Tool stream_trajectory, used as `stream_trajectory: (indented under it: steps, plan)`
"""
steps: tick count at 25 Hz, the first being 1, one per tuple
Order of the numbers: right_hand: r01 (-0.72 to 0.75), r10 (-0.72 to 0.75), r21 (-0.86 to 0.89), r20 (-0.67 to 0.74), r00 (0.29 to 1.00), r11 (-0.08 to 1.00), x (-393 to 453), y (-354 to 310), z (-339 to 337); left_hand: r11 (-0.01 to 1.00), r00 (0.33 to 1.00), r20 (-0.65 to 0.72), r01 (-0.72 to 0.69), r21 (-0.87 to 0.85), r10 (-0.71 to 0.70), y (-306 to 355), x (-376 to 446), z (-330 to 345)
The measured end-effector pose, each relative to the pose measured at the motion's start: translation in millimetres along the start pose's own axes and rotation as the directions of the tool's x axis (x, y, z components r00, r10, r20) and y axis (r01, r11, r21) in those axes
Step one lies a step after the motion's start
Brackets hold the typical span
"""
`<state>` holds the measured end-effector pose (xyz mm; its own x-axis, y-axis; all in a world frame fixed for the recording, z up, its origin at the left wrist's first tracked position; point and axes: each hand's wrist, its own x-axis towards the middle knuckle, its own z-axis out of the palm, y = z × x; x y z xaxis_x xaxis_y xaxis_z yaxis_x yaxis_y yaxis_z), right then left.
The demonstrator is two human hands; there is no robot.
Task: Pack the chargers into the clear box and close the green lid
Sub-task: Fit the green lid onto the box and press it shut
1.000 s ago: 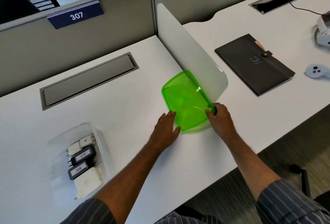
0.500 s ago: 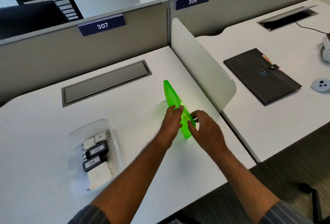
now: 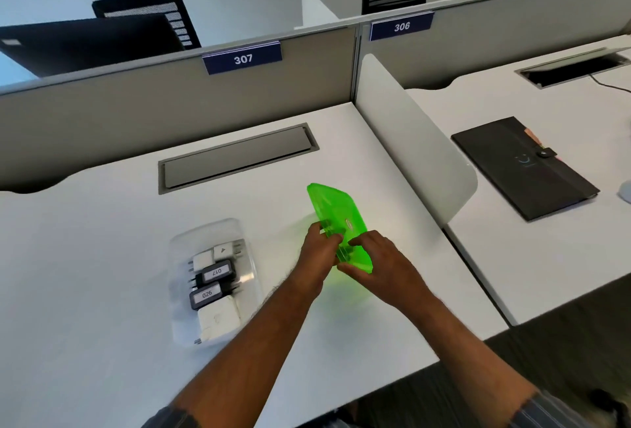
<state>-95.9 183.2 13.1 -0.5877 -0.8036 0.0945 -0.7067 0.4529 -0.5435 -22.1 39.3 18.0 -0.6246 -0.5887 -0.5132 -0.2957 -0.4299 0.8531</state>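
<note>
Two hands clamped on green lid (image 3: 336, 216), lid raised off white counter (image 3: 102, 257) and tilted, right of centre. Left hand (image 3: 319, 250) grips lid's left near edge; right hand (image 3: 375, 267) pinches near right corner. Clear box (image 3: 213, 280) sits open on counter, left of lid, apart from it. Inside box: white chargers (image 3: 218, 320) and black chargers (image 3: 216, 272) labelled 017, 026. Dark folder (image 3: 522, 168) lies far right, beyond white divider (image 3: 416, 144).

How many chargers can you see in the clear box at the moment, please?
5 in the clear box: white charger, white charger, black 017, black 026, large white charger. More may be hidden underneath.
</note>
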Motion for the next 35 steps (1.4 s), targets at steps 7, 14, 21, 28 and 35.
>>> stream_trajectory:
  steps: [7, 14, 21, 28, 35]
  plan:
    - [-0.227, 0.236, 0.168, -0.038, 0.971, 0.959, 20, 6, 18, 0.989, 0.998, 0.013, -0.055, -0.136, 0.057, -1, -38, -60]
    - [-0.434, 0.378, 0.673, 0.241, 0.894, 0.598, 36, -42, 49, 0.98, 0.998, -0.043, -0.05, -0.191, 0.043, -11, -65, -128]
    - [-0.368, 0.361, 0.723, 0.174, 0.916, 0.585, 30, -100, 85, 0.971, 0.989, -0.146, -0.064, -0.232, 0.03, -30, -78, -193]
    - [-0.38, 0.306, 0.729, 0.241, 0.921, 0.569, 27, -154, 114, 0.991, 0.912, -0.392, -0.134, 0.007, 0.126, -13, -56, -266]
    - [-0.398, 0.303, 0.683, 0.262, 0.916, 0.612, 38, -184, 129, 0.979, 0.89, -0.426, -0.094, 0.181, 0.164, 14, -16, -315]
